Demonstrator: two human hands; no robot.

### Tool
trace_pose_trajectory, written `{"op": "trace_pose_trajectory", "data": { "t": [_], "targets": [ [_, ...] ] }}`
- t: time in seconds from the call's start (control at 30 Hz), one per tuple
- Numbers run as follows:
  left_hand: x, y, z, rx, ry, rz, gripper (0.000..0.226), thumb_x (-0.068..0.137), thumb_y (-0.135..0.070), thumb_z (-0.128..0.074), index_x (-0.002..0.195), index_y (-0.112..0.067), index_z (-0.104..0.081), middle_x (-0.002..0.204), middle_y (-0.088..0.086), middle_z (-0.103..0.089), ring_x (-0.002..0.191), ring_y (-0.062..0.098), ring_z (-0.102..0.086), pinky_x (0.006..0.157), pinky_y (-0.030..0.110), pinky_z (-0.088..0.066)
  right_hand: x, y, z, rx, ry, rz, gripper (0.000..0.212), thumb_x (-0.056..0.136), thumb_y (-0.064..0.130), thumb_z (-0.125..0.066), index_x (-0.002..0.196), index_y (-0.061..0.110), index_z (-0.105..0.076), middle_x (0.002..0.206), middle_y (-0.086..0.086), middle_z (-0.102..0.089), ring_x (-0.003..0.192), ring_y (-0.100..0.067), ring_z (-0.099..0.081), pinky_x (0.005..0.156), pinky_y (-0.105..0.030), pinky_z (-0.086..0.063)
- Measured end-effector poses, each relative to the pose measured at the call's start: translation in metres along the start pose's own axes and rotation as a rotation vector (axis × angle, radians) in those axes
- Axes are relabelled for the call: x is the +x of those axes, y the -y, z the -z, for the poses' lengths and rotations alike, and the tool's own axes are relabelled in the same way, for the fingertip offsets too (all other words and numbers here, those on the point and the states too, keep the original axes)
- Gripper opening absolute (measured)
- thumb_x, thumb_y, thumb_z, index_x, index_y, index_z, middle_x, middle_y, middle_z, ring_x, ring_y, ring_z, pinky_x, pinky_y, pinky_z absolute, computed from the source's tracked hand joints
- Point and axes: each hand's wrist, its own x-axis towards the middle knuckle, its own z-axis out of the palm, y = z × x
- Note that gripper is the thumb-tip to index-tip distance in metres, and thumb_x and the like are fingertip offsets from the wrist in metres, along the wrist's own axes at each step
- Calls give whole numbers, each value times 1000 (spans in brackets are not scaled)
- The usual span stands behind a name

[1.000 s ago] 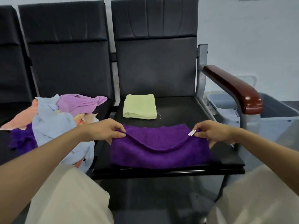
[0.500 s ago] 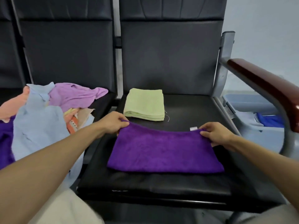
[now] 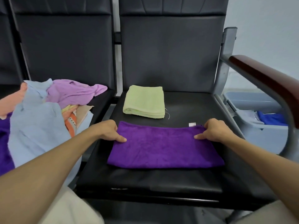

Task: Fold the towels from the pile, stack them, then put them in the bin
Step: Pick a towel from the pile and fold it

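A purple towel (image 3: 163, 147), folded in half, lies flat on the black chair seat (image 3: 161, 180). My left hand (image 3: 106, 130) holds its far left corner with the thumb on top. At the far right corner, beside a white tag, my right hand (image 3: 215, 130) grips the towel the same way. A folded light green towel (image 3: 144, 101) lies behind it on the same seat. The pile of unfolded towels (image 3: 40, 113), in blue, lilac, orange and purple, covers the seat to the left. The grey bin (image 3: 258, 110) stands on the floor to the right with blue cloth inside.
A wooden armrest (image 3: 267, 81) on a metal frame runs between the seat and the bin. Black chair backs close off the far side. My knees are at the bottom edge of the view.
The towel's far edge was brought over and laid down, so it now lies flat in half. My head moved closer, and both hands stayed at the far corners.
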Motion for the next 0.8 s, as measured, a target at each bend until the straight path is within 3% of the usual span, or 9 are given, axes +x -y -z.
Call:
{"op": "trace_pose_trajectory", "data": {
  "t": [0.07,0.17,0.23,0.3,0.37,0.47,0.6,0.7,0.8],
  "targets": [
    [-3,-1,-3,-17,-14,3,31,80,-40,-75,79,-11,-63,86,5,-66,77,18,-59,67,26,-43,-1,4,2,3,49,-19,55,60,49,-87,90,10,-64,97,-9,-65,89,-27,-61,76,-33,-51],
    [-12,-4,-1,-191,-53,-33,15,88,-23,-63,93,-9,-60,95,9,-68,77,20,-63,57,24,-48,-6,11,7,20,126,-19,46,69,44,-83,89,5,-66,85,-9,-65,77,-25,-61,67,-30,-50],
    [-20,-2,2,-349,-70,-74,6,93,-17,-58,92,-12,-55,92,5,-66,77,18,-65,54,24,-49,-11,14,9,137,184,-19,39,80,36,-76,90,0,-66,77,-10,-65,66,-23,-62,60,-30,-54],
    [-28,1,2,-472,-53,-112,7,96,-20,-57,94,-15,-52,91,2,-65,78,15,-65,54,24,-49,-17,13,10,334,267,-61,34,86,29,-72,97,-2,-63,86,-14,-68,67,-25,-66,55,-31,-58],
    [-34,1,0,-597,-27,-150,8,98,-22,-55,102,-16,-56,97,3,-68,82,15,-68,59,26,-53,-25,6,11,447,371,-94,33,86,25,-73,102,-1,-61,93,-16,-68,68,-27,-69,53,-34,-59],
    [-40,-4,-2,-782,-57,-185,15,99,-22,-54,109,-14,-61,103,7,-71,87,16,-69,71,28,-56,-33,-7,13,519,479,-86,32,85,21,-74,103,-4,-65,85,-15,-69,58,-23,-69,51,-29,-56],
    [-45,-26,-4,-954,-36,-184,23,100,-24,-50,112,-11,-64,107,10,-71,93,21,-68,83,34,-54,-37,-26,18,681,618,-3,16,92,10,-62,103,-1,-65,84,-15,-71,66,-25,-70,57,-31,-58],
    [-44,-50,-8,-1076,-21,-182,25,103,-23,-46,113,-9,-63,101,9,-69,86,19,-64,71,28,-53,-37,-34,14,768,661,39,8,93,4,-59,100,3,-62,83,-14,-70,66,-27,-70,59,-32,-59],
    [-44,-90,-21,-1142,-38,-155,18,102,-20,-45,97,-12,-60,75,4,-60,59,10,-55,44,18,-44,-37,-39,8,830,648,69,9,94,3,-57,101,5,-61,83,-13,-69,65,-24,-69,60,-31,-59]
  ]
}}
